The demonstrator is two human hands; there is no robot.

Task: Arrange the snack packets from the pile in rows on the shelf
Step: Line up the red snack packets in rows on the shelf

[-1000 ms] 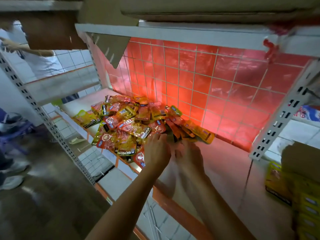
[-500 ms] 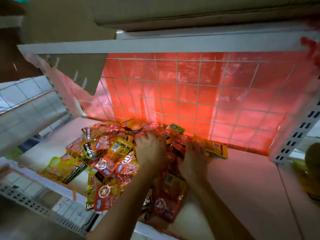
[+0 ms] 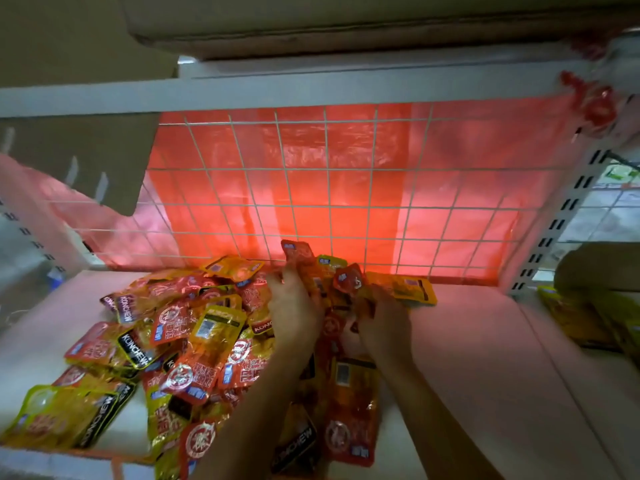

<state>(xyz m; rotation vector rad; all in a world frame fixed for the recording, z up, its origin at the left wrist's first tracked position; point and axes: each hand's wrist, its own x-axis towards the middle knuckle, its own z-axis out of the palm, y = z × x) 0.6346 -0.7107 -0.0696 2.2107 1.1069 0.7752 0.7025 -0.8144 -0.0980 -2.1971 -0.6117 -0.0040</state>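
Both hands gather packets at the back right of the pile.

The pile [image 3: 180, 358] sprawls loose over the left and middle of the shelf [image 3: 485, 358], with no row laid out yet and bare shelf to the right. The left hand [image 3: 294, 308] and right hand [image 3: 384, 327] sit close together, fingers curled round a bunch of packets [image 3: 347, 279] that stand up between them just in front of the wire grid [image 3: 349, 188]. How firm either grip is I cannot tell, as the backs of the hands hide it. The packets look glossy, so the bunch could fan out and slip when lifted. The forearms lie across the pile, and dragging them could pull packets along. Several packets already reach the front edge, where a small nudge could tip them off the shelf.
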